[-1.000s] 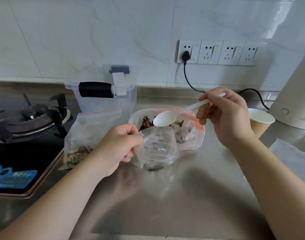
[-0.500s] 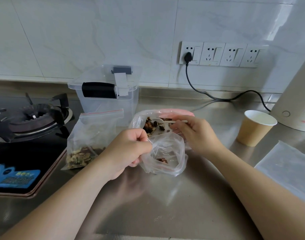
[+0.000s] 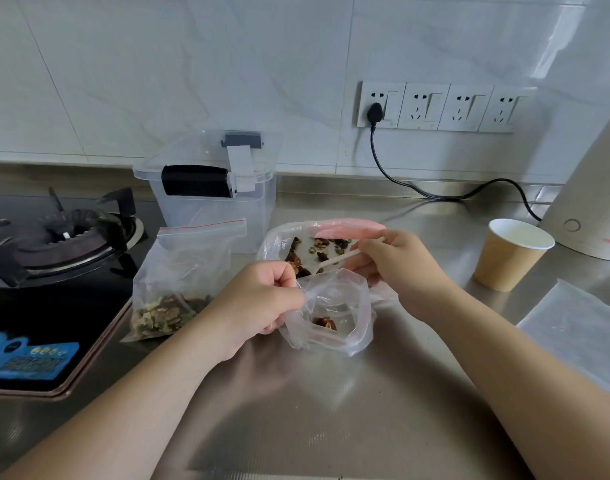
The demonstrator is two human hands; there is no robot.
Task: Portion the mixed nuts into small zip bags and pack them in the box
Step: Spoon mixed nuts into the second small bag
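Observation:
My left hand (image 3: 258, 306) pinches the rim of a small clear zip bag (image 3: 345, 327) and holds its mouth wide; a few nuts lie at its bottom. Just behind it, the large bag of mixed nuts (image 3: 289, 244) lies with its mouth wide. My right hand (image 3: 397, 268) grips a white plastic spoon (image 3: 338, 259) whose bowl is down among the nuts in the large bag. A filled zip bag (image 3: 179, 289) with a red seal leans to the left. The clear lidded box (image 3: 213, 192) stands behind it, its lid closed.
A gas hob (image 3: 54, 258) takes up the left of the steel counter. A paper cup (image 3: 507, 254) stands at the right, with a cream kettle (image 3: 594, 195) behind it and its black cable (image 3: 435, 194) along the wall. Flat spare bags (image 3: 580, 337) lie at the right edge.
My right hand came down from above the bags and put the spoon into the large bag of nuts. My left hand kept hold of the small bag.

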